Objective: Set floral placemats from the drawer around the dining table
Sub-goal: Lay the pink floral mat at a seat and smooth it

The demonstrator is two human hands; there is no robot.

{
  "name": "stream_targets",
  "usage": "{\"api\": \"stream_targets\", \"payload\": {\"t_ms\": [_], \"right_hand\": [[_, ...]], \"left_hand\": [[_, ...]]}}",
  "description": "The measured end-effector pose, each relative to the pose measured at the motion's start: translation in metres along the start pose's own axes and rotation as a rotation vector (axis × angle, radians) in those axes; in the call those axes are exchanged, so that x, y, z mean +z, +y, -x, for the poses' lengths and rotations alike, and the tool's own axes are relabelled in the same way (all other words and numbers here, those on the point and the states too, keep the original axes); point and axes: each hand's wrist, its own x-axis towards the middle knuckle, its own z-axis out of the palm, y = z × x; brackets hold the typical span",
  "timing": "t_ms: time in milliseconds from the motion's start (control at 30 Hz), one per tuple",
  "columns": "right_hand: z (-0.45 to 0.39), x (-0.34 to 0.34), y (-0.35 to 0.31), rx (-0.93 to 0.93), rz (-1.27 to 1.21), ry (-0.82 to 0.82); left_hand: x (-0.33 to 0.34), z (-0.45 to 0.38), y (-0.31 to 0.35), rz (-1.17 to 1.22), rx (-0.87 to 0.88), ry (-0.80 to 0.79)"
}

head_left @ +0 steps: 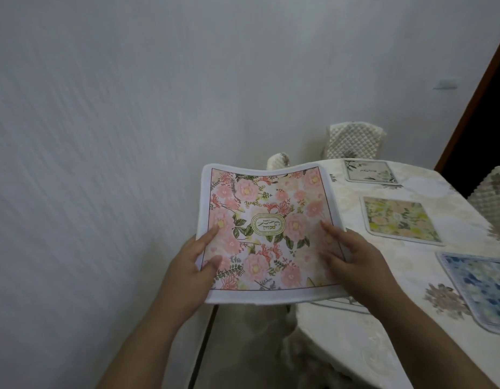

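Note:
I hold a pink floral placemat (267, 220) with a white border flat in the air, partly over the left edge of the dining table (369, 327). My left hand (192, 265) grips its left edge, thumb on top. My right hand (355, 256) grips its right edge, thumb on top, fingers underneath. On the cream tablecloth lie three other mats: a pale green-white placemat (369, 171) at the far end, a yellow-green floral placemat (400, 219) in the middle, and a blue floral placemat (484, 287) nearest, cut off by the right frame edge.
A quilted chair back (355, 141) stands at the table's far end, another chair back (278, 160) peeks from behind the held mat, a third chair back (493, 197) is at the right. A white wall fills the left. A dark doorway (484, 130) is at upper right.

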Motion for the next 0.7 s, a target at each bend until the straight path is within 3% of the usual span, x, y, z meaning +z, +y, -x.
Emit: {"api": "stream_targets", "payload": {"t_ms": [300, 700], "right_hand": [[-0.027, 0.058, -0.023, 0.066, -0.013, 0.037], [-0.151, 0.09, 0.006, 0.111, -0.093, 0.092]], "left_hand": [[-0.048, -0.057, -0.025, -0.137, 0.051, -0.045], [-0.026, -0.195, -0.034, -0.204, 0.115, -0.08]]}}
